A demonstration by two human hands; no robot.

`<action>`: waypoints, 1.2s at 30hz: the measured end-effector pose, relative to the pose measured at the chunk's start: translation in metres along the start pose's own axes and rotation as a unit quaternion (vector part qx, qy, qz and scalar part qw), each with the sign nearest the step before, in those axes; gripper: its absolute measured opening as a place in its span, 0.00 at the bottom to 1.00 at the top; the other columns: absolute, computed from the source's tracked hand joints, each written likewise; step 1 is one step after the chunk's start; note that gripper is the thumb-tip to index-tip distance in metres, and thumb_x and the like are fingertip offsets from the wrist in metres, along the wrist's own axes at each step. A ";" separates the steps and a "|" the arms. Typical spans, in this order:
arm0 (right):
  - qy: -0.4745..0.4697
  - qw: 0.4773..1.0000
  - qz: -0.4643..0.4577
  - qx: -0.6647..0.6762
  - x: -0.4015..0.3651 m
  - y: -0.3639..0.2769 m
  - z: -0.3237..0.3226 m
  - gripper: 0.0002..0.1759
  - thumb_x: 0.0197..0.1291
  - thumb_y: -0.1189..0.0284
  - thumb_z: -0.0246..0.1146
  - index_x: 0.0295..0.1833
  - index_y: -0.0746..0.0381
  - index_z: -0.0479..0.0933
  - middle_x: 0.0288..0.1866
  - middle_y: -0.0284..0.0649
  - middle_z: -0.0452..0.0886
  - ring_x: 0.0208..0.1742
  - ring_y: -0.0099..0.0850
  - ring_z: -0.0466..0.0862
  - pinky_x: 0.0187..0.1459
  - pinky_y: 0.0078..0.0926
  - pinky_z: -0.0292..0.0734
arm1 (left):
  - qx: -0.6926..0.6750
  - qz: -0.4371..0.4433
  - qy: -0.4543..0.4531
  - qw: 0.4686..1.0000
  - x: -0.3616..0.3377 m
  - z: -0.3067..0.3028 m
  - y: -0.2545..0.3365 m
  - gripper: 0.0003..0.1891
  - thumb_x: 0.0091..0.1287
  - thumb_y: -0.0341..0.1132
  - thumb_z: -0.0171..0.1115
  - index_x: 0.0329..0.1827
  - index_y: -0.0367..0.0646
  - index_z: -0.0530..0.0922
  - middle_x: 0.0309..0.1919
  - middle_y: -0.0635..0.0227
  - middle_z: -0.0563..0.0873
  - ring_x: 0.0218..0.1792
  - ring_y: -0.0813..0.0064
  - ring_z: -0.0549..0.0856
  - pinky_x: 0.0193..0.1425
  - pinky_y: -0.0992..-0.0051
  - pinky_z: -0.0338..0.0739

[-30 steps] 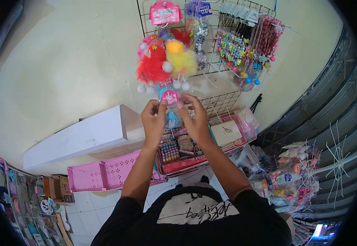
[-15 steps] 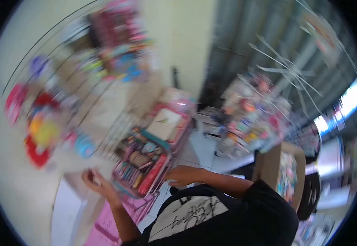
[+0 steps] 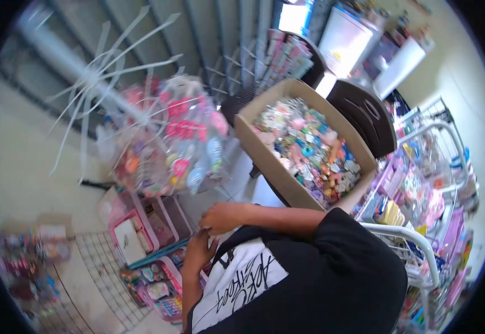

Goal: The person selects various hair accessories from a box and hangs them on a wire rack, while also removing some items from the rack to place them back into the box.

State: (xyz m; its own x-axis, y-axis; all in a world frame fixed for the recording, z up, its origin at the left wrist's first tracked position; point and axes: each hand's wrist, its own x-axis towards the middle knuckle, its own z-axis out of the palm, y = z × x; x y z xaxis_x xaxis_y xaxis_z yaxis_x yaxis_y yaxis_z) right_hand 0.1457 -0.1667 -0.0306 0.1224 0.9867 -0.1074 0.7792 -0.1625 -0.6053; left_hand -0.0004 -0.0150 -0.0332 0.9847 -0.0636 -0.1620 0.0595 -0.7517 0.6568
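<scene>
My right hand [image 3: 222,217] is in front of my chest with its fingers bent down and pressed together. Just below it, my left hand [image 3: 199,250] nearly touches it, fingers curled. Whether anything small is between the fingers of either hand is hidden. Below and left of the hands, a pink-rimmed case [image 3: 167,312] holds many small items, and a pink bin with a white sheet [image 3: 131,240] stands beside it. A cardboard box [image 3: 253,146] full of small colourful packets lies up and to the right of my hands.
A white spoked rack [image 3: 95,78] with bagged items [image 3: 186,133] hanging from it stands at the upper left. Dark chairs [image 3: 365,117] are behind the box. White metal shelving [image 3: 420,239] with goods is at the right. A wire grid [image 3: 109,273] is at the lower left.
The view has swung to the right, bringing the cardboard box toward the middle. My left hand has come from the far left to join my right hand.
</scene>
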 end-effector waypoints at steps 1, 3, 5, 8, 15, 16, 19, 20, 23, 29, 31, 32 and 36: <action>0.056 0.998 0.038 -0.004 -0.019 0.013 -0.014 0.22 0.61 0.57 0.64 0.55 0.61 0.78 0.46 0.46 0.81 0.46 0.49 0.85 0.48 0.49 0.79 | 0.043 0.054 -0.027 0.997 0.027 0.000 0.011 0.15 0.67 0.38 0.65 0.50 0.38 0.80 0.41 0.47 0.85 0.42 0.44 0.85 0.44 0.52 0.79; 0.176 0.978 0.108 0.019 -0.059 0.032 -0.034 0.18 0.60 0.61 0.65 0.51 0.61 0.77 0.45 0.47 0.80 0.47 0.48 0.84 0.48 0.46 0.78 | 0.083 0.124 -0.079 0.986 0.076 0.002 0.042 0.14 0.67 0.38 0.64 0.48 0.37 0.79 0.41 0.48 0.84 0.41 0.41 0.84 0.44 0.50 0.78; 0.292 0.946 0.130 0.047 -0.102 0.049 -0.040 0.16 0.60 0.63 0.66 0.49 0.61 0.77 0.45 0.46 0.79 0.48 0.48 0.82 0.49 0.46 0.77 | 0.100 0.160 -0.106 0.976 0.123 0.007 0.078 0.14 0.66 0.38 0.64 0.48 0.37 0.78 0.42 0.49 0.84 0.43 0.41 0.83 0.46 0.50 0.77; 0.459 0.865 0.198 0.044 -0.161 0.055 -0.043 0.14 0.59 0.67 0.67 0.47 0.61 0.75 0.45 0.45 0.76 0.50 0.47 0.80 0.49 0.46 0.75 | 0.102 0.215 -0.070 0.969 0.182 0.031 0.117 0.12 0.66 0.34 0.64 0.49 0.38 0.78 0.45 0.51 0.84 0.49 0.47 0.82 0.54 0.54 0.76; 0.496 0.760 0.397 0.138 -0.243 0.041 0.011 0.19 0.59 0.67 0.67 0.54 0.62 0.74 0.47 0.48 0.77 0.52 0.48 0.79 0.50 0.46 0.75 | 0.055 0.345 -0.001 0.937 0.293 0.074 0.187 0.12 0.66 0.31 0.65 0.51 0.38 0.80 0.49 0.56 0.83 0.54 0.53 0.80 0.61 0.58 0.72; 0.459 0.770 0.402 0.187 -0.251 0.038 0.021 0.20 0.59 0.67 0.67 0.55 0.62 0.74 0.48 0.48 0.77 0.52 0.47 0.79 0.51 0.45 0.75 | 0.059 0.349 -0.006 0.935 0.305 0.077 0.189 0.12 0.66 0.32 0.65 0.51 0.38 0.80 0.49 0.56 0.83 0.55 0.53 0.80 0.62 0.59 0.72; 0.422 0.783 0.420 0.183 -0.268 0.034 0.045 0.20 0.60 0.68 0.66 0.56 0.61 0.74 0.49 0.47 0.78 0.54 0.47 0.80 0.53 0.45 0.75 | 0.051 0.321 0.049 0.944 0.346 0.084 0.179 0.13 0.69 0.32 0.63 0.54 0.37 0.79 0.54 0.53 0.82 0.58 0.52 0.78 0.67 0.59 0.69; 0.424 0.782 0.416 0.188 -0.270 0.034 0.050 0.20 0.60 0.68 0.66 0.56 0.61 0.74 0.49 0.47 0.78 0.54 0.47 0.80 0.53 0.45 0.75 | 0.058 0.320 0.048 0.944 0.362 0.086 0.171 0.13 0.69 0.32 0.63 0.54 0.37 0.79 0.54 0.53 0.82 0.58 0.52 0.78 0.67 0.59 0.69; 0.401 0.771 0.461 0.178 -0.266 0.036 0.057 0.19 0.60 0.68 0.65 0.56 0.60 0.75 0.48 0.46 0.78 0.53 0.46 0.80 0.53 0.44 0.75 | 0.084 0.308 0.133 0.938 0.395 0.096 0.146 0.19 0.69 0.35 0.64 0.61 0.39 0.76 0.61 0.54 0.78 0.65 0.53 0.75 0.71 0.56 0.65; 0.368 0.769 0.485 0.192 -0.261 0.039 0.051 0.19 0.61 0.68 0.65 0.56 0.61 0.75 0.48 0.46 0.78 0.53 0.45 0.79 0.53 0.45 0.75 | 0.233 0.262 0.113 0.930 0.401 0.105 0.132 0.32 0.64 0.42 0.69 0.70 0.42 0.70 0.72 0.52 0.68 0.75 0.49 0.64 0.77 0.51 0.59; 0.365 0.769 0.488 0.191 -0.260 0.039 0.052 0.19 0.60 0.68 0.64 0.56 0.61 0.75 0.48 0.46 0.78 0.53 0.46 0.79 0.53 0.45 0.75 | 0.223 0.259 0.118 0.932 0.397 0.102 0.133 0.35 0.62 0.41 0.69 0.72 0.41 0.68 0.74 0.48 0.64 0.76 0.45 0.61 0.78 0.50 0.57; 0.365 0.774 0.482 0.187 -0.259 0.039 0.052 0.19 0.60 0.68 0.64 0.56 0.61 0.75 0.48 0.46 0.77 0.53 0.46 0.79 0.52 0.45 0.75 | 0.219 0.260 0.114 0.933 0.395 0.102 0.132 0.35 0.62 0.41 0.69 0.72 0.41 0.68 0.74 0.48 0.64 0.76 0.45 0.61 0.78 0.50 0.57; 0.352 0.781 0.485 0.179 -0.258 0.039 0.052 0.19 0.59 0.69 0.64 0.56 0.62 0.75 0.49 0.47 0.77 0.53 0.47 0.79 0.52 0.45 0.75 | 0.254 0.248 0.099 0.930 0.396 0.101 0.130 0.35 0.62 0.42 0.69 0.72 0.41 0.70 0.79 0.47 0.57 0.78 0.43 0.58 0.79 0.50 0.56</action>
State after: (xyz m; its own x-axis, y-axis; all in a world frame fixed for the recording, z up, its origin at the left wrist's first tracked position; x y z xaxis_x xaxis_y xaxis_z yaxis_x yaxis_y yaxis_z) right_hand 0.1121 -0.4283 -0.0677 0.9534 0.1392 -0.2676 -0.0948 -0.7040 -0.7038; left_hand 0.3803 -0.2040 -0.0866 0.8838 -0.4013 0.2404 -0.4460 -0.8778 0.1745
